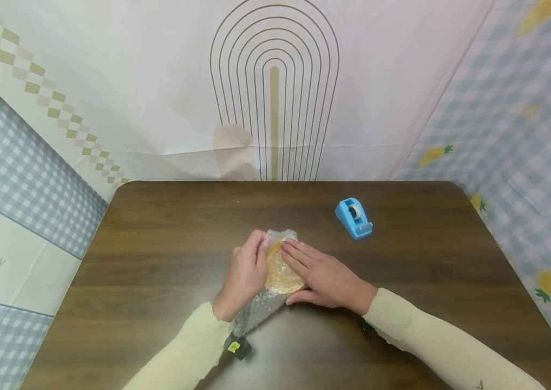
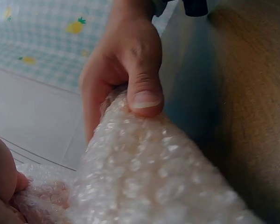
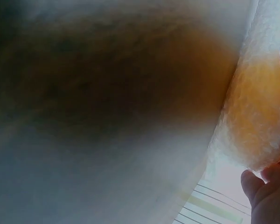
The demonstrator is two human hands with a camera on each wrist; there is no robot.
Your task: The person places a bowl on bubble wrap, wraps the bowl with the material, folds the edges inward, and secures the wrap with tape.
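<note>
A rounded yellow-orange thing (image 1: 282, 273) lies inside clear bubble wrap (image 1: 261, 310) near the table's middle. The layers blur its shape, so its kind cannot be told. My left hand (image 1: 246, 270) grips the wrap at its left side; in the left wrist view the thumb presses on the bubble wrap (image 2: 144, 172), with the fingers behind it. From the right, my right hand (image 1: 326, 276) rests its rather straight fingers on top of the bundle, thumb apart near the lower edge. The right wrist view shows the wrapped thing (image 3: 256, 107) at its right edge, beside partly cropped fingers.
A blue tape dispenser (image 1: 354, 218) with a roll of tape stands on the brown wooden table (image 1: 168, 233), behind and right of the bundle. Patterned cloth walls rise at the back and both sides. A small black device (image 1: 238, 346) sits by the left wrist.
</note>
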